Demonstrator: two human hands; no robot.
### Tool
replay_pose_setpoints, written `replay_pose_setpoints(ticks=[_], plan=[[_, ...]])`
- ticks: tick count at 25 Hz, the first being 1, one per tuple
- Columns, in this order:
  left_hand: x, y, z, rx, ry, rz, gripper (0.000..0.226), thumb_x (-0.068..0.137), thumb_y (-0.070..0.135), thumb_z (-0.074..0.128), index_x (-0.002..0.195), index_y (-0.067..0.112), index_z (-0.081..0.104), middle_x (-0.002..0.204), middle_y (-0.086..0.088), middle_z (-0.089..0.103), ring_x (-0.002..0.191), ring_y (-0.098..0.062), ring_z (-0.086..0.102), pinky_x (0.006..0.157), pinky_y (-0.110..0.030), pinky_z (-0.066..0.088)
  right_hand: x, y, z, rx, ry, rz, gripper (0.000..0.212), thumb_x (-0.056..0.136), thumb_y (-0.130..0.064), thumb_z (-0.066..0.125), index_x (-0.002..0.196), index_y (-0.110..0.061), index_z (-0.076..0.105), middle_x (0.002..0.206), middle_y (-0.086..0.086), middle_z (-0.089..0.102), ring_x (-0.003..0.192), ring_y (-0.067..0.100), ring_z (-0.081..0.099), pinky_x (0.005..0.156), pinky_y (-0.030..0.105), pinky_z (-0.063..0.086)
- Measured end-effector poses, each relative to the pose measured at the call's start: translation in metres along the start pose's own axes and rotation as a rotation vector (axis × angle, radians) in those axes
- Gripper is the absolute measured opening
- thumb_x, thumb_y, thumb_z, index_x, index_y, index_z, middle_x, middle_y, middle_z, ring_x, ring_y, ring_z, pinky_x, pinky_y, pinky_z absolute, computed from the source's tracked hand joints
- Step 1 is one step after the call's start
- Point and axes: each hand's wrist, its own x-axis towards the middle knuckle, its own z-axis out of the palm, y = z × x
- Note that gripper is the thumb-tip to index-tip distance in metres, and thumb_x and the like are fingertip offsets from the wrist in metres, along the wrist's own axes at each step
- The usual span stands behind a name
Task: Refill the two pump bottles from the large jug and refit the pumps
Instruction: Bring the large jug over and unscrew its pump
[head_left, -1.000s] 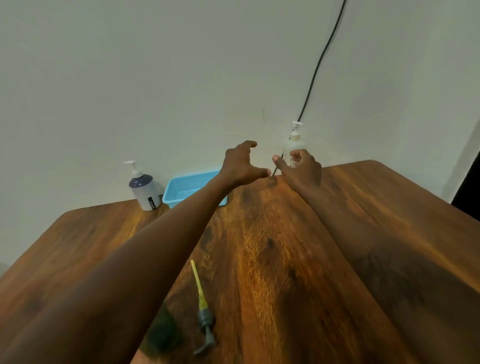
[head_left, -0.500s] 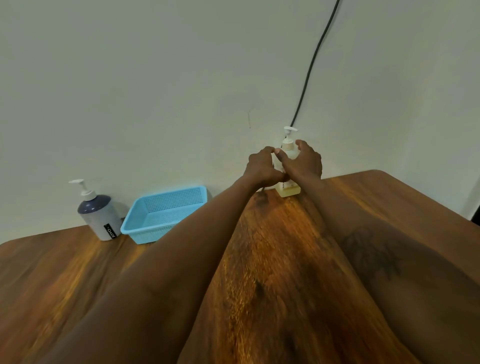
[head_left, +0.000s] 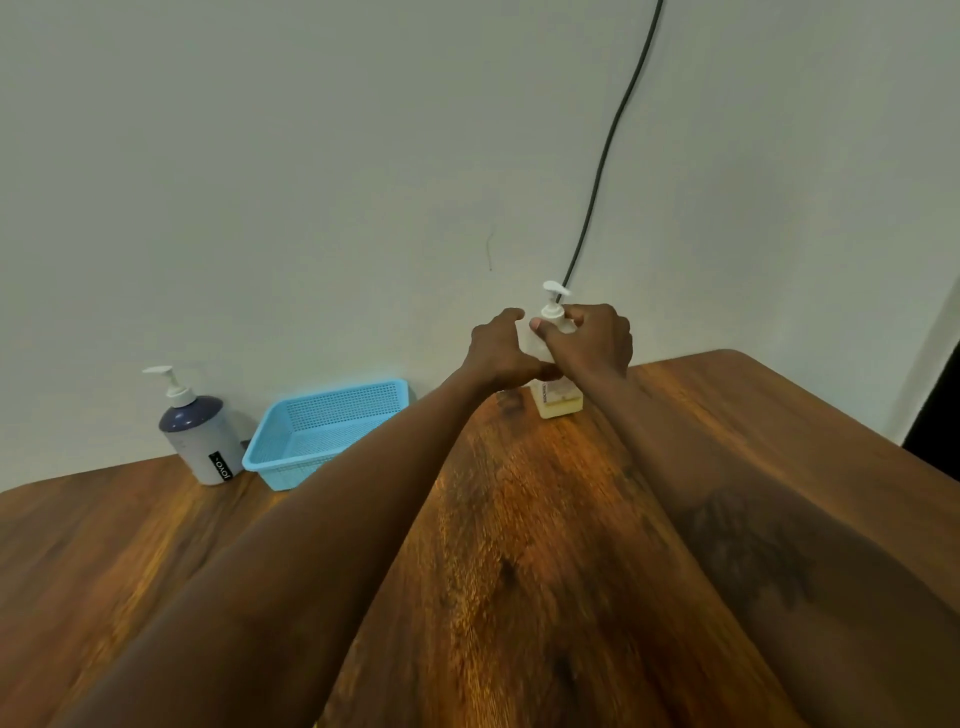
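A white pump bottle (head_left: 557, 400) with a little yellowish liquid at its base stands at the table's far edge by the wall. My left hand (head_left: 501, 351) wraps its body from the left. My right hand (head_left: 592, 340) grips the neck and collar just under the white pump head (head_left: 555, 292). A second pump bottle (head_left: 200, 434), grey with a dark blue top, a white pump and a black label, stands upright at the far left, untouched. No jug is in view.
A light blue mesh basket (head_left: 317, 441) sits against the wall between the two bottles. A black cable (head_left: 605, 156) runs down the wall behind the white bottle. The wooden table (head_left: 519, 545) ends at a rounded far right corner.
Both hands reached forward and closed around the white bottle. The view tilted up, so the loose pump with its yellow tube near the front edge dropped out of sight.
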Motion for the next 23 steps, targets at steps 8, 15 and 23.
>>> replay_pose_setpoints(ticks=[8, 15, 23], plan=[[-0.116, 0.001, -0.066, -0.097, 0.053, 0.012, 0.062, 0.066, 0.037, 0.096, 0.121, 0.020, 0.071, 0.115, 0.002, 0.075, 0.093, -0.015, 0.071, 0.070, -0.017, 0.053, -0.116, -0.088, -0.080, 0.146, -0.034, -0.138, 0.043, 0.075, -0.063, 0.078, 0.095, -0.025, 0.082, 0.087, -0.009, 0.079, 0.074, 0.006, 0.069, 0.067, 0.033, 0.059], [-0.244, 0.016, -0.120, -0.057, 0.091, -0.003, 0.049, 0.052, 0.043, 0.100, 0.087, 0.021, 0.074, 0.090, 0.010, 0.078, 0.073, -0.007, 0.074, 0.065, -0.020, 0.060, -0.210, -0.151, -0.150, 0.150, -0.097, -0.262, 0.054, 0.069, -0.070, 0.078, 0.097, -0.024, 0.082, 0.088, -0.008, 0.079, 0.072, 0.004, 0.067, 0.069, 0.033, 0.060], [-0.327, 0.023, -0.142, -0.180, 0.093, 0.035, 0.044, 0.056, 0.037, 0.101, 0.089, 0.017, 0.079, 0.091, 0.007, 0.081, 0.079, -0.008, 0.078, 0.076, -0.036, 0.065, -0.258, -0.173, -0.191, 0.117, -0.184, -0.496, 0.039, 0.076, -0.053, 0.083, 0.082, -0.015, 0.083, 0.072, -0.001, 0.076, 0.062, 0.009, 0.067, 0.061, 0.038, 0.056]])
